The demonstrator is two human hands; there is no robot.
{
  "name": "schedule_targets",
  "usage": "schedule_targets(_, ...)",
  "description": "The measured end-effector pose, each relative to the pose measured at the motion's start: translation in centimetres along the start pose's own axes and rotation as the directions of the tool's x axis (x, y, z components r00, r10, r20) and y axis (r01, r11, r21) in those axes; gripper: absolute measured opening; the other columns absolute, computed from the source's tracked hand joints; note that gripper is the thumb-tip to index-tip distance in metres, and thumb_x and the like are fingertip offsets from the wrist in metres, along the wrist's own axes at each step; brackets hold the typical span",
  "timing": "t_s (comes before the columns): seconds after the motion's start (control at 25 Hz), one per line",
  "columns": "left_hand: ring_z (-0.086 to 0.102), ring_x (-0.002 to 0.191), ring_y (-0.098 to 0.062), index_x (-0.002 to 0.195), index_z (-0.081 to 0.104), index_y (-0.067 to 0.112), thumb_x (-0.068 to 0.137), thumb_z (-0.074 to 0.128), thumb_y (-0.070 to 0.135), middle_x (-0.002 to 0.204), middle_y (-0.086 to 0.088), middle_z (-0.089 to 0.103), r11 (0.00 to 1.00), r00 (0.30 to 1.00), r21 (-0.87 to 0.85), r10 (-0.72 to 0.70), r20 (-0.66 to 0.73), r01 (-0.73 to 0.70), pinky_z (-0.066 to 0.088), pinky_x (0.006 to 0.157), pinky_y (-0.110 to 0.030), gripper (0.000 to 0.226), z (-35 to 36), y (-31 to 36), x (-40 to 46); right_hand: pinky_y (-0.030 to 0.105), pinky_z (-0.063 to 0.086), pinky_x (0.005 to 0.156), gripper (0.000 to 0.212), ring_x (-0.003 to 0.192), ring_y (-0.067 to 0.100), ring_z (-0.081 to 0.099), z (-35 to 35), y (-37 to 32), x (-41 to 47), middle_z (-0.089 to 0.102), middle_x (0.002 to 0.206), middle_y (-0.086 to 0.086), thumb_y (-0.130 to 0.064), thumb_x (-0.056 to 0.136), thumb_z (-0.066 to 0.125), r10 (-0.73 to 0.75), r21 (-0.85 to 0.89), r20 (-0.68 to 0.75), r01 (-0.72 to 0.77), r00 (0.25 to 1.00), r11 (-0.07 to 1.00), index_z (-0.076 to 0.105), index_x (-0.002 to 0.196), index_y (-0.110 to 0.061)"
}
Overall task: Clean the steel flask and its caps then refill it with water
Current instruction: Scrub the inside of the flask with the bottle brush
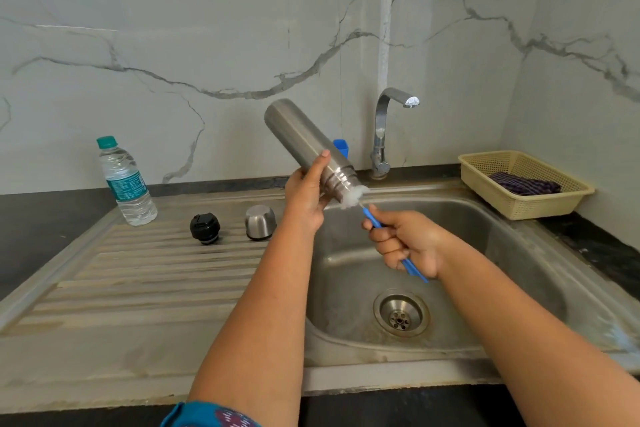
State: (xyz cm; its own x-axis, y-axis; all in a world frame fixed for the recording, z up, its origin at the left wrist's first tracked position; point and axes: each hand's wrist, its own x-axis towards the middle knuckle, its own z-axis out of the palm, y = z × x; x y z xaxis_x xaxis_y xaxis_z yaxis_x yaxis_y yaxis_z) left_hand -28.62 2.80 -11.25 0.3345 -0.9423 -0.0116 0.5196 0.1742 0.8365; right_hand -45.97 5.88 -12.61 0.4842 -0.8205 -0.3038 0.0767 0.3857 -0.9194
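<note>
My left hand [306, 196] grips the steel flask [301, 135] near its neck, tilted with its mouth down and to the right over the sink basin [485, 253]. My right hand [403, 241] holds the blue handle of a bottle brush [370, 218]. Its white bristles [351, 196] sit in the flask's mouth. On the ribbed drainboard [156, 263] stand the black inner cap [205, 228] and the steel outer cap [259, 222], side by side and apart from both hands.
A clear water bottle [126, 184] with a green cap stands at the drainboard's far left. The tap [384, 132] rises behind the basin, off. A blue object [341, 148] peeks out behind the flask. A beige basket [526, 184] with a dark cloth sits right.
</note>
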Motion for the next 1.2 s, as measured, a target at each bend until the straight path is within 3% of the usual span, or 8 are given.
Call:
schedule_targets(0.12, 0.069, 0.097, -0.02, 0.126, 0.055, 0.005, 0.082, 0.078, 0.022, 0.116, -0.012, 0.068, 0.999, 0.999, 0.021, 0.046, 0.019, -0.046, 0.06, 0.077, -0.035, 0.052, -0.4, 0.6, 0.1, 0.027, 0.035, 0.038, 0.039, 0.042, 0.01, 0.033, -0.9, 1.3, 0.2, 0.039, 0.054, -0.002, -0.04, 0.101, 0.041, -0.117, -0.25, -0.047, 0.101, 0.992, 0.963, 0.059, 0.078, -0.015)
schedule_targets(0.28, 0.07, 0.095, -0.018, 0.126, 0.051, 0.004, 0.078, 0.083, 0.023, 0.118, -0.013, 0.067, 0.998, 0.991, 0.012, 0.068, -0.112, -0.067, 0.061, 0.078, -0.034, 0.06, 0.5, 0.1, -0.3, 0.035, 0.045, 0.058, 0.037, 0.067, 0.029, 0.058, 0.3, 1.3, 1.2, 0.056, 0.069, 0.003, -0.043, 0.102, 0.032, -0.734, -0.997, -0.072, -0.054, 0.675, 0.048, 0.055, 0.089, -0.017)
schedule_targets(0.4, 0.07, 0.096, -0.02, 0.124, 0.054, 0.003, 0.078, 0.083, 0.023, 0.118, -0.014, 0.068, 0.995, 0.984, -0.017, 0.097, -0.152, -0.101, 0.061, 0.071, -0.032, 0.058, -0.6, 0.9, 0.2, 0.023, 0.031, 0.042, 0.039, 0.044, 0.014, 0.038, 0.2, 0.8, 1.5, 0.041, 0.06, 0.002, -0.043, 0.101, 0.04, -0.3, -0.479, -0.094, 0.221, 0.949, 0.849, 0.057, 0.078, -0.016)
schedule_targets(0.52, 0.07, 0.094, -0.019, 0.126, 0.053, 0.003, 0.08, 0.081, 0.02, 0.117, -0.013, 0.067, 0.994, 0.986, -0.024, 0.101, -0.133, -0.105, 0.061, 0.074, -0.033, 0.056, -1.1, 1.6, 0.2, 0.021, 0.022, 0.039, 0.042, 0.042, 0.009, 0.023, -1.6, 0.4, 1.3, 0.031, 0.058, -0.001, -0.043, 0.1, 0.041, -0.079, -0.222, 0.031, 0.084, 0.996, 0.971, 0.058, 0.075, -0.015)
schedule_targets(0.76, 0.071, 0.093, -0.021, 0.125, 0.053, 0.004, 0.075, 0.085, 0.019, 0.116, -0.012, 0.067, 0.97, 0.951, -0.193, 0.083, -0.298, -0.145, 0.06, 0.084, -0.043, 0.061, 0.0, 2.9, -0.2, 0.026, 0.029, 0.042, 0.041, 0.043, 0.026, 0.049, -1.8, 0.7, 2.1, 0.054, 0.052, 0.002, -0.042, 0.098, 0.042, -0.876, -0.977, 0.206, 0.038, 0.435, -0.211, 0.057, 0.07, -0.015)
schedule_targets(0.92, 0.071, 0.093, -0.018, 0.125, 0.054, 0.008, 0.072, 0.087, 0.021, 0.115, -0.01, 0.067, 0.977, 0.942, -0.071, 0.175, -0.285, -0.203, 0.061, 0.082, -0.039, 0.064, -0.8, 4.7, -0.6, 0.024, 0.03, 0.043, 0.044, 0.043, 0.012, 0.029, -0.3, -0.4, 1.3, 0.039, 0.052, -0.002, -0.045, 0.099, 0.043, -0.289, -0.425, 0.052, 0.283, 0.956, 0.86, 0.059, 0.073, -0.013)
schedule_targets(1.04, 0.071, 0.094, -0.018, 0.122, 0.052, 0.012, 0.071, 0.088, 0.019, 0.11, -0.008, 0.067, 0.966, 0.938, -0.014, 0.248, -0.243, -0.259, 0.061, 0.077, -0.033, 0.063, -0.1, 5.2, -1.4, 0.022, 0.022, 0.04, 0.043, 0.041, 0.009, 0.022, -0.7, -0.9, 0.9, 0.033, 0.054, -0.001, -0.044, 0.1, 0.041, -0.187, -0.313, 0.072, 0.2, 0.98, 0.929, 0.055, 0.073, -0.014)
schedule_targets(1.2, 0.068, 0.093, -0.016, 0.122, 0.048, 0.015, 0.068, 0.09, 0.024, 0.108, -0.003, 0.064, 0.958, 0.909, -0.07, 0.238, -0.342, -0.277, 0.06, 0.08, -0.034, 0.068, 1.1, 5.6, -1.9, 0.027, 0.028, 0.043, 0.043, 0.041, 0.028, 0.046, -1.4, -0.3, 1.2, 0.049, 0.051, 0.003, -0.042, 0.1, 0.038, -0.877, -0.988, 0.153, 0.079, 0.456, -0.131, 0.054, 0.071, -0.014)
